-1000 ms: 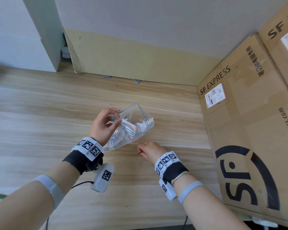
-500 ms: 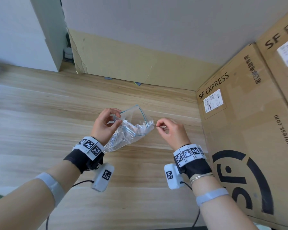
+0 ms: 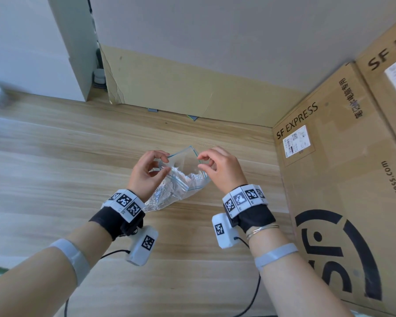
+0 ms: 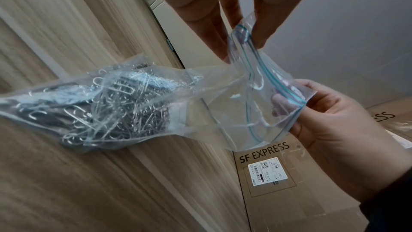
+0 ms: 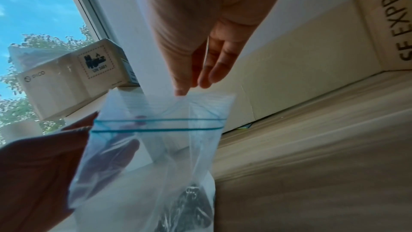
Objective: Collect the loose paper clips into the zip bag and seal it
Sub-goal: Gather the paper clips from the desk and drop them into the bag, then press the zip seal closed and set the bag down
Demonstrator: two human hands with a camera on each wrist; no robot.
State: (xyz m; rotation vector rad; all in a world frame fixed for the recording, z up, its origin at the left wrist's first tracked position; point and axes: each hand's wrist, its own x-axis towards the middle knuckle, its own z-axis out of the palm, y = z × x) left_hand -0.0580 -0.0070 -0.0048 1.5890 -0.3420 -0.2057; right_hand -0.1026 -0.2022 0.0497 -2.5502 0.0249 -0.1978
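Observation:
A clear zip bag (image 3: 183, 179) with a teal seal strip hangs just above the wooden table (image 3: 55, 170), its mouth open. A heap of silver paper clips (image 3: 160, 195) fills its lower end. My left hand (image 3: 166, 162) pinches the left rim of the mouth, and my right hand (image 3: 200, 161) pinches the right rim. In the left wrist view the paper clips (image 4: 111, 103) show through the zip bag (image 4: 223, 108), held by my left hand (image 4: 243, 47) above and my right hand (image 4: 296, 98). In the right wrist view my right hand (image 5: 189, 87) holds the zip bag's (image 5: 156, 147) top lip. I see no loose clip on the table.
Large SF Express cardboard boxes (image 3: 341, 179) wall off the table's right side. A flat cardboard sheet (image 3: 192, 97) leans on the back wall. A white box (image 5: 73, 77) stands on the sill by the window. Cables trail from both wrist cameras near the front edge.
My right hand lifted a paper clip from the table to the bag's mouth, and now pinches the bag's right rim with no clip visible in it. My left hand kept its hold.

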